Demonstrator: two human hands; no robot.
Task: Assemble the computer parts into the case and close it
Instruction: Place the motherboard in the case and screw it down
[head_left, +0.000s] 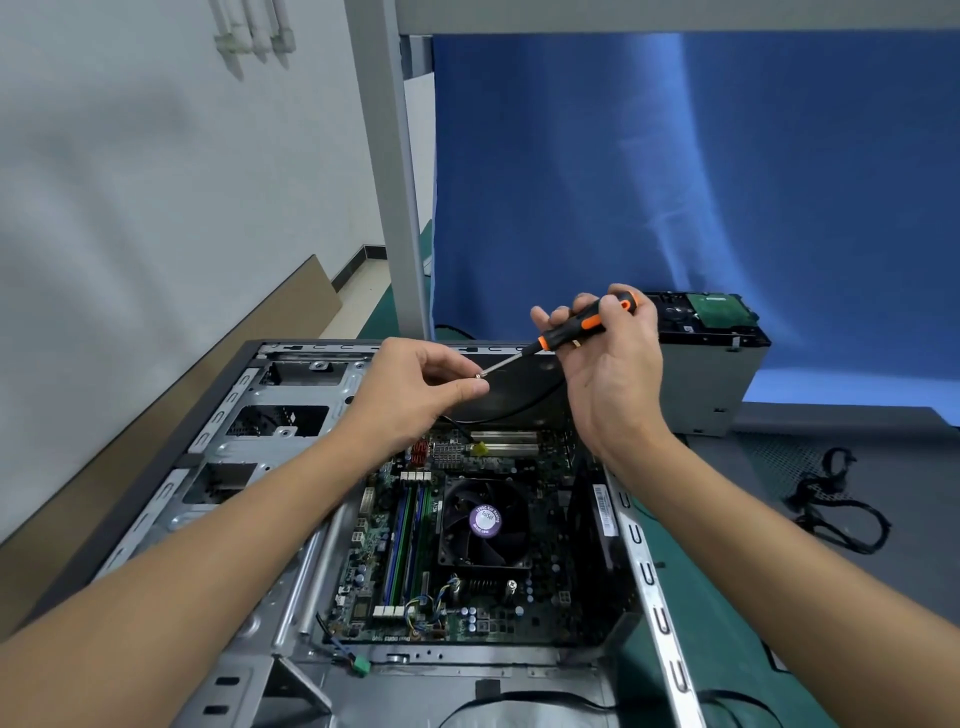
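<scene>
Green motherboard (415, 545) in, grey metal case (218, 426) lying open: left grip (415, 395) is pinching a small silver screw (479, 375), right grip (608, 364) is clutching an orange-black screwdriver (582, 325).

The case (647, 566) lies open on top, free for my reach. A black cable (514, 411) arcs across its far end, the fan (485, 522) stands up mid-board, the drive cage (280, 431) fills the left.

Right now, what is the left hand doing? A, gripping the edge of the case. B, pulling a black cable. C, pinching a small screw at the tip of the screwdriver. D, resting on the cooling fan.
C: the left hand pinches the screw between thumb and fingertip right at the tip of the screwdriver, whose handle the right hand grips.
</scene>
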